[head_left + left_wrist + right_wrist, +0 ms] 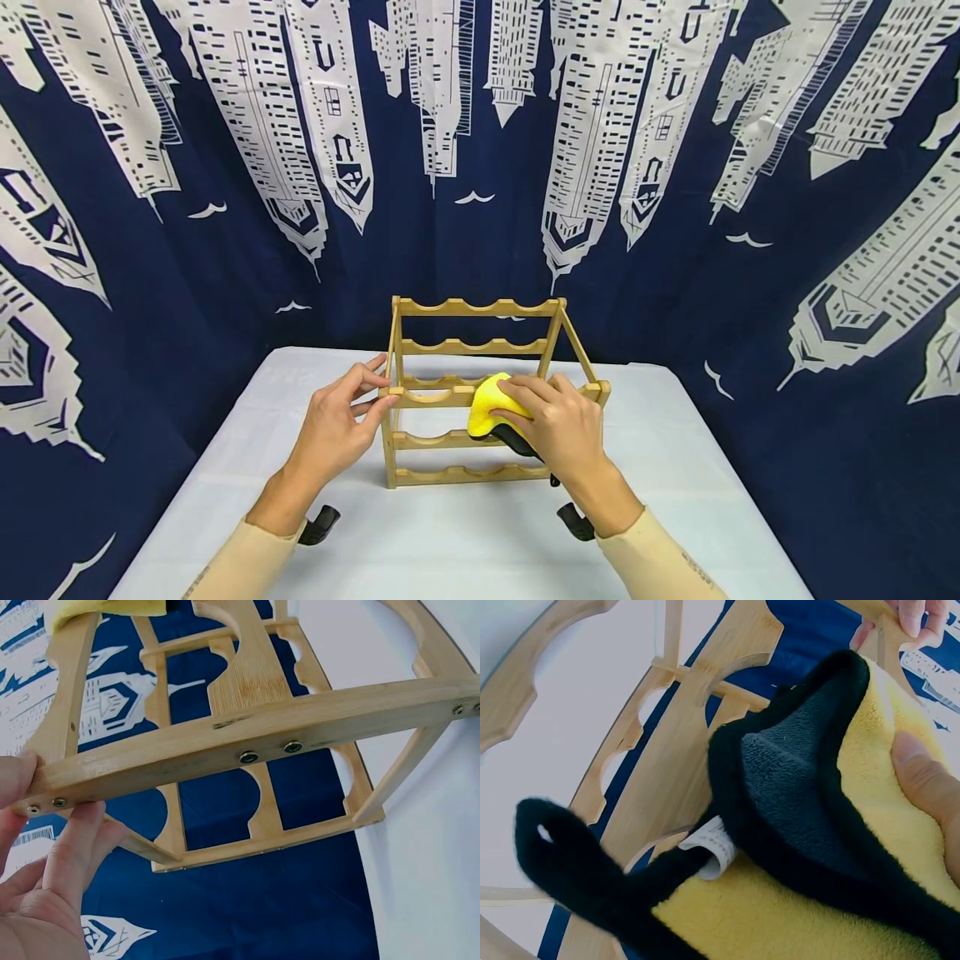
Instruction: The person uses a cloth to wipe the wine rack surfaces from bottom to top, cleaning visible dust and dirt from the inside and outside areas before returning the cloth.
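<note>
From where I stand, the wooden wine rack is upright on the white surface, squarely in front of the person. Their right hand has its grip clamped on a yellow cloth, thumb on the near side, bunching it against the scalloped front top rail. That rail's long axis runs left to right, straight across between the two hands. The cloth lies right of its middle, so the right hand is far the nearer; an uncovered stretch of rail reaches leftward from the cloth to the other hand. There, the left hand pinches the rack's near left corner between thumb and fingers. The right wrist view shows the cloth's dark edging, a black loop and a small white tag.
</note>
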Demonstrator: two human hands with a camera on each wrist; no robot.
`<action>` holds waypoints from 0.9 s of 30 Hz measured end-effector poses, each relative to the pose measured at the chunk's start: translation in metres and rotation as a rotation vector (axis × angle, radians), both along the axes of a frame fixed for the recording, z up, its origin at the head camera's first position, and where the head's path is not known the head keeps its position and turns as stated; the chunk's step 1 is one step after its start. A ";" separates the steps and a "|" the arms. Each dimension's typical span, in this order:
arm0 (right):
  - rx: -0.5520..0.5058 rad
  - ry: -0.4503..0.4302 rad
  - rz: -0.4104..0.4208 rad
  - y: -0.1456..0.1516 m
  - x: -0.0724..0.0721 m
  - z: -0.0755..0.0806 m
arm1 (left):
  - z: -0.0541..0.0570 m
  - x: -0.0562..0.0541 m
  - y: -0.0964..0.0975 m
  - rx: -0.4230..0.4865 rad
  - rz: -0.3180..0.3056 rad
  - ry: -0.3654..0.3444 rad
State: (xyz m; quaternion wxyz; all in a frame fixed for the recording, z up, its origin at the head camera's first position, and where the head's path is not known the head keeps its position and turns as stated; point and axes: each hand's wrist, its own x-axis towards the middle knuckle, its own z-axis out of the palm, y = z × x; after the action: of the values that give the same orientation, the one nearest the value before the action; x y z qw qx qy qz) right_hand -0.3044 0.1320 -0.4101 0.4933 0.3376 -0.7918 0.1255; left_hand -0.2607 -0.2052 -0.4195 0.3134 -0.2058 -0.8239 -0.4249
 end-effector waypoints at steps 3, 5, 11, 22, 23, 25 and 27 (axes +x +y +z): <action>-0.016 -0.013 0.017 0.003 -0.001 0.000 | 0.000 0.001 0.001 -0.003 0.011 -0.012; -0.035 -0.036 0.023 0.005 -0.001 0.002 | 0.000 0.001 0.001 -0.006 0.017 -0.027; -0.112 -0.163 -0.013 0.015 0.001 0.013 | 0.001 0.002 0.002 -0.021 0.026 -0.053; -0.023 -0.083 -0.144 0.068 0.007 0.001 | -0.005 0.007 0.009 -0.044 0.044 -0.014; -0.011 -0.057 -0.144 0.072 0.007 0.001 | -0.005 0.006 0.009 -0.045 0.036 0.006; 0.015 -0.017 -0.133 0.079 0.005 0.003 | -0.005 0.004 0.010 -0.049 0.021 0.043; 0.041 -0.003 -0.122 0.086 0.003 0.006 | -0.004 0.002 0.011 -0.054 0.019 0.073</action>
State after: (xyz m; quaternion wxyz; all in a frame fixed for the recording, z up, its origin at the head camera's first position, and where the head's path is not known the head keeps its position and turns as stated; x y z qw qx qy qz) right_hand -0.3017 0.2185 -0.4044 0.4920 0.2983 -0.8141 0.0795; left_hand -0.2589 -0.1940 -0.4237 0.3416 -0.2215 -0.8250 -0.3919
